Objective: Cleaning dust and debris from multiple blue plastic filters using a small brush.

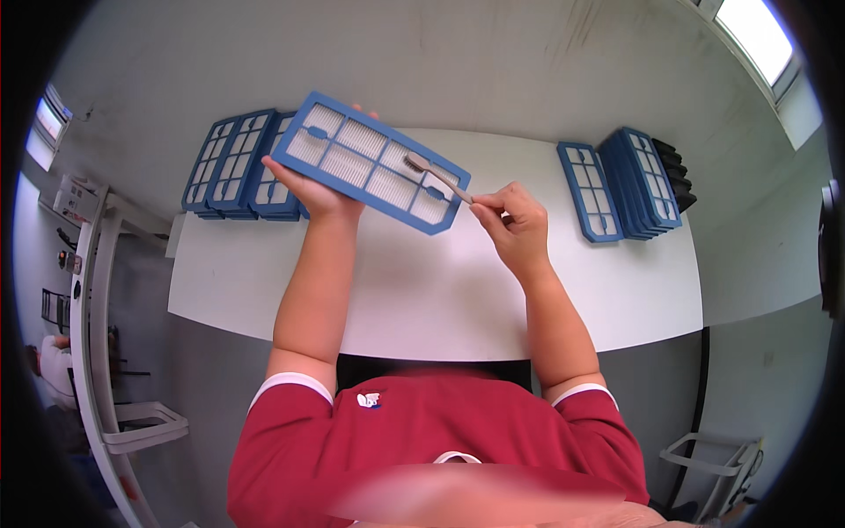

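My left hand (320,195) supports a blue-framed pleated filter (350,165) from beneath, its fingertips showing past the far edge. The filter is raised over the table and slopes down to the right. Between thumb and fingers of my right hand (515,221) is the thin handle of a small brush (442,177) that looks like a toothbrush. Its bristled head lies against the white pleats, or just over them, right of the filter's middle. Part of my left palm is hidden by the filter.
Stacks of similar blue filters (241,162) stand at the table's left end. More filters (587,191) lean at the right, beside black parts (673,175). The white table (429,297) meets a grey wall (502,72). Another person (56,369) is far left, beyond a white frame (89,297).
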Demonstrator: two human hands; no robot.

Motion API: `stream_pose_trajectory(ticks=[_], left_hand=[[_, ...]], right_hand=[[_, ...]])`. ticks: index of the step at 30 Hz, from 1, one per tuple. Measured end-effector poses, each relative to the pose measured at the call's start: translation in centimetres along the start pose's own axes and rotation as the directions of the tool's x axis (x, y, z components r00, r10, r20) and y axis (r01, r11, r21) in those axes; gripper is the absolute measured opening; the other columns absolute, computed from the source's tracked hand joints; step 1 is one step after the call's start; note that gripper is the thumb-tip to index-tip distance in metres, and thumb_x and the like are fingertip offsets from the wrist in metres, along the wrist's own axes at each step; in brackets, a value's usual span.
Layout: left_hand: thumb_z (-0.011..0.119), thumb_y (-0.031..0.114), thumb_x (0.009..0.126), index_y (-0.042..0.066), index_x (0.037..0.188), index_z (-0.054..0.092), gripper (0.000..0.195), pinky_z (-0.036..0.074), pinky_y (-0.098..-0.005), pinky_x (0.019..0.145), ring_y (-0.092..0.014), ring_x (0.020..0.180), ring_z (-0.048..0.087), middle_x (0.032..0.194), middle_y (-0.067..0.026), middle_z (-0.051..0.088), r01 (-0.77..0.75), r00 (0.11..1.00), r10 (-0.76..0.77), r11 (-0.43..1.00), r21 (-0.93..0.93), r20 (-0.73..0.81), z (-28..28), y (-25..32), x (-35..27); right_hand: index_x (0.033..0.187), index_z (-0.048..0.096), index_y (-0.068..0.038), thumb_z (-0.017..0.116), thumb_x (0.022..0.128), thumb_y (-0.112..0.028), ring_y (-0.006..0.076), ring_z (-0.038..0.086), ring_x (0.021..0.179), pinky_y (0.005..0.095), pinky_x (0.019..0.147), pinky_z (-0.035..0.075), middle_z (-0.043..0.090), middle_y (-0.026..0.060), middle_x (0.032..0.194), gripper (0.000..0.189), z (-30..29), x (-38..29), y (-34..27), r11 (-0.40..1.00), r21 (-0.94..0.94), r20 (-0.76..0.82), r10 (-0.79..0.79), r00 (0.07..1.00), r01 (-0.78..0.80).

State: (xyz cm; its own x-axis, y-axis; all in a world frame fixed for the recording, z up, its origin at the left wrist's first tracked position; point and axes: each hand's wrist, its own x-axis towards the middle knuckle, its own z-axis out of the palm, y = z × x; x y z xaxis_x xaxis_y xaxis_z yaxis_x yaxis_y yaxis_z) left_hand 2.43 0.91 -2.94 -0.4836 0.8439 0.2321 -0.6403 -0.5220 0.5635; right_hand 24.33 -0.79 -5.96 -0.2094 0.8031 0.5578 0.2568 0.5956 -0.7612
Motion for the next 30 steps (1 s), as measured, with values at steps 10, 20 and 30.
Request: stream_pose_trajectory(ticks=[10,20,30], left_hand=[[0.007,0.082,0.074,0.010,0.130,0.043,0.099,0.039,-0.0510,0.098,-0.039,0.112,0.050,0.120,-0.0202,0.051,0.039,0.985,-0.033,0.999,0.032,-0.171,-3.4,-0.2,-3.6],[0.010,0.085,0.071,0.011,0.128,0.043,0.099,0.044,-0.0492,0.093,-0.037,0.110,0.052,0.119,-0.0182,0.052,0.107,0.979,-0.110,0.994,-0.031,-0.169,-3.4,-0.7,-3.1],[0.010,0.086,0.070,0.012,0.130,0.042,0.100,0.045,-0.0496,0.091,-0.037,0.110,0.052,0.120,-0.0183,0.051,0.144,0.973,-0.146,0.989,-0.022,-0.181,-5.1,-0.6,-3.7]], right_hand=[[0.080,0.066,-0.004,0.072,0.072,-0.003,0.0151,0.053,0.057,0.0273,0.050,0.044,0.053,0.0044,0.069,0.009,1.7,-1.1,0.4,0.975,-0.205,0.074,-0.074,0.995,0.088],[0.081,0.068,-0.003,0.071,0.072,0.000,0.0142,0.051,0.057,0.0264,0.050,0.042,0.052,0.0046,0.067,0.010,1.2,-1.3,0.3,0.996,-0.089,0.132,0.042,0.990,-0.030],[0.081,0.069,-0.003,0.071,0.072,-0.001,0.0124,0.052,0.057,0.0242,0.050,0.040,0.052,0.0046,0.067,0.010,1.2,-1.1,0.7,0.986,-0.055,0.269,0.167,0.949,-0.157]])
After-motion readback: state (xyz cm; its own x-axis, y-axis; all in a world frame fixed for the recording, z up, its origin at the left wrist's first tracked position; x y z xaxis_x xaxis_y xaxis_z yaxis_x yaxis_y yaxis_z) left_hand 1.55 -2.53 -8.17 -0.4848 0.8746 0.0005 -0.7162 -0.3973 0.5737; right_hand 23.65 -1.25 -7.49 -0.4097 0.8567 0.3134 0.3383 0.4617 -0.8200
